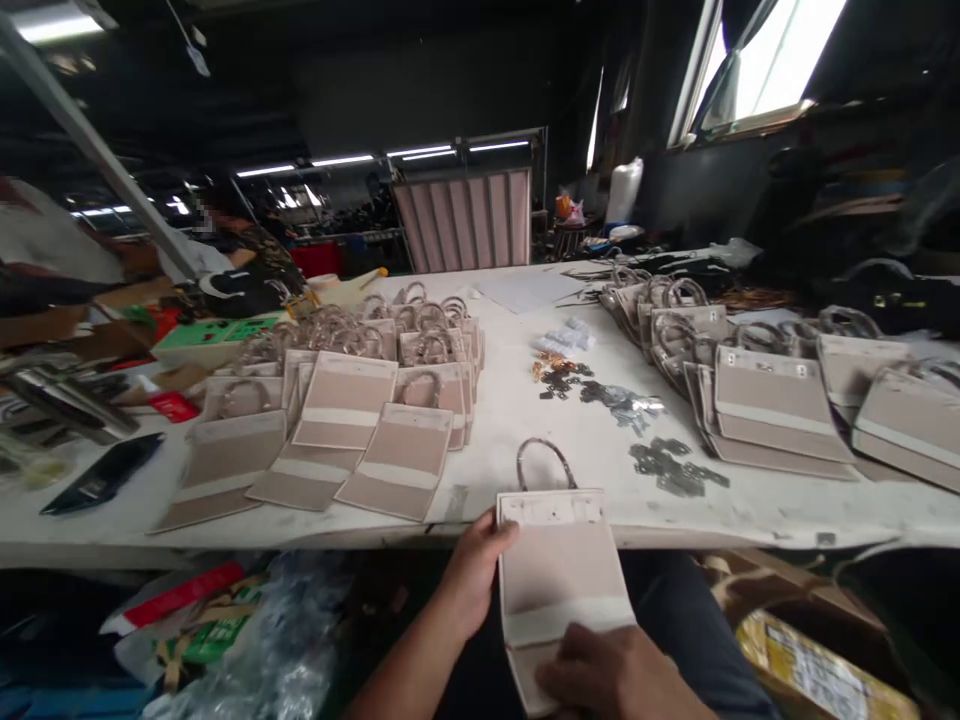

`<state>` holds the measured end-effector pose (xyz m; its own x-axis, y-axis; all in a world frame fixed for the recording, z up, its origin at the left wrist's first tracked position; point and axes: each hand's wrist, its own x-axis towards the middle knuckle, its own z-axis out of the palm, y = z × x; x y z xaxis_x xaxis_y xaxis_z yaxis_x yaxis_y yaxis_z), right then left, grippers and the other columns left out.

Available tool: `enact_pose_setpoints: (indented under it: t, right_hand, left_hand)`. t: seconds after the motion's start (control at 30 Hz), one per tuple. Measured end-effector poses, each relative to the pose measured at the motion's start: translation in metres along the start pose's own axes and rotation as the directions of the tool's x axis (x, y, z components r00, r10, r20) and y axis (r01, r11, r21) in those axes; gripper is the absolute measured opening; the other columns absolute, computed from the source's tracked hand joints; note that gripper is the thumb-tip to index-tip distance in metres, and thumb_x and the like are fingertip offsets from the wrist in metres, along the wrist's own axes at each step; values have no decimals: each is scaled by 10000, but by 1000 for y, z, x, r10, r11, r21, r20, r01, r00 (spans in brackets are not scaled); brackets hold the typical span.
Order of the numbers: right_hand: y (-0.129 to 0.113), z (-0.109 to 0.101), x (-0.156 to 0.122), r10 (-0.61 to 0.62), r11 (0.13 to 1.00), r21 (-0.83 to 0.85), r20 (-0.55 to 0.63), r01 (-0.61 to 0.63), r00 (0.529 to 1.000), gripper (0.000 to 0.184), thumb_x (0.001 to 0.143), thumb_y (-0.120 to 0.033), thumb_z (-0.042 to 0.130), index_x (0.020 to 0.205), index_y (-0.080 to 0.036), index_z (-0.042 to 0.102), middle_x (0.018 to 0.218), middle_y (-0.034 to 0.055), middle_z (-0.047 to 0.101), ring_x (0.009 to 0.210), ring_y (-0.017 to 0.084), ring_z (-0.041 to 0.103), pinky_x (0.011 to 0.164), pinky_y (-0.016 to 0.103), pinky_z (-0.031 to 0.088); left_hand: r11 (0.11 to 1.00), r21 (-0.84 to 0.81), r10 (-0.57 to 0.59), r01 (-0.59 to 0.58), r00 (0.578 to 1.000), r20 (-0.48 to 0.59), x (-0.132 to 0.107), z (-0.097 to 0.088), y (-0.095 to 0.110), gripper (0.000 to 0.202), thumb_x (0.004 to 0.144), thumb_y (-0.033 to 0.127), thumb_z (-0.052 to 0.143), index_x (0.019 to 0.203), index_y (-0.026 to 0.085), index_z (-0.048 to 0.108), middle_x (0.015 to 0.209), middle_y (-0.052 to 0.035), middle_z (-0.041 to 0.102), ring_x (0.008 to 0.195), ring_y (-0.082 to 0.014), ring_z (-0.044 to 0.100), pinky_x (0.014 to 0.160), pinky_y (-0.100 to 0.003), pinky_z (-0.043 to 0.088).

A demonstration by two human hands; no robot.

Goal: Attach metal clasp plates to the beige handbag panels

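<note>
A pinkish-beige handbag panel (562,565) with a pale band across it is tilted at the table's front edge, in front of my lap. Its curved handle (545,455) stands up from the top edge. My left hand (474,570) grips the panel's upper left side, with the thumb over the front face. Low on the same panel is my right hand (600,668), its fingers curled together against the surface and slightly blurred. Whatever those fingers may hold is hidden. Beyond the panel lie dark flat metal pieces (675,467) in a loose heap.
Overlapping handbag panels (397,460) with handles cover the table's left side; more panels (780,400) lie at right. Gold-coloured pieces (553,365) and small clear bags (566,335) sit mid-table. Below the white table (517,420) are plastic bags at left and an open carton at right.
</note>
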<state>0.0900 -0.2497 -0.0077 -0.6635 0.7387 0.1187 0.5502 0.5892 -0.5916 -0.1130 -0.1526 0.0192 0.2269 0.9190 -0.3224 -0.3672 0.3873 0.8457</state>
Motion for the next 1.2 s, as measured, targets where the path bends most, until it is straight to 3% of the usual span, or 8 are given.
enact_pose_setpoints:
  t: [0.13,0.23,0.3,0.47,0.53,0.7,0.9,1.2]
  right_hand:
    - [0,-42,3,189,934,331,-150,-131,970,322,947,-485,731,1217,-321,793,1188,87,781,964,247,776,827,292,590]
    - [26,-84,5,446,884,395,-554,-249,703,357,917,-529,754,1173,-287,813,1250,140,757,1163,338,715,981,420,587]
    - [50,-105,5,589,806,485,-592,-340,550,456,859,-576,802,1196,-268,805,1256,144,752,1182,360,689,951,432,593]
    - [79,-107,6,549,555,760,-30,-338,835,643,807,-694,800,1202,-186,780,873,64,725,618,174,590,521,274,482]
    - [73,-95,5,471,500,806,56,-318,881,598,831,-718,762,1053,-164,790,772,32,667,558,132,509,513,259,439]
    - [49,-59,-16,592,552,733,-11,-396,806,525,894,-696,714,845,-174,739,815,31,668,698,167,540,609,266,415]
    - [37,-16,-36,653,344,777,205,-527,729,674,922,-823,550,816,-172,686,711,52,666,602,175,567,565,281,421]
    - [51,-55,-35,634,772,370,-379,-517,674,374,1018,-496,596,1127,-215,817,977,110,795,839,245,745,774,317,554]
  left_hand:
    - [999,7,-54,54,993,101,5,3,7,604,759,420,909,1281,159,756,1114,-137,824,1033,-339,766,957,-434,542]
    - [993,52,-118,109,969,217,7,2,18,594,780,419,902,1299,170,754,1089,-123,826,974,-321,778,897,-404,555]
    - [987,118,-139,111,955,262,11,0,29,571,786,405,899,1286,167,764,1075,-114,827,957,-308,780,895,-390,554]
    - [959,256,-208,124,918,336,37,2,66,537,804,379,884,1287,174,770,1067,-111,826,950,-294,779,901,-401,569]
    - [935,330,-247,130,907,342,50,7,77,537,817,396,872,1294,172,768,1063,-116,827,928,-293,782,887,-407,578]
    - [812,583,-272,10,891,364,80,27,76,564,838,478,829,1281,132,774,1158,-132,818,1062,-323,771,989,-458,569]
    - [579,767,-191,-278,868,458,124,57,28,416,806,355,810,1186,184,829,1403,-106,726,1337,-339,666,1219,-496,423]
    - [430,826,-170,-365,866,470,177,58,0,380,817,288,754,1183,221,830,1274,-63,799,1121,-272,768,1022,-380,578]
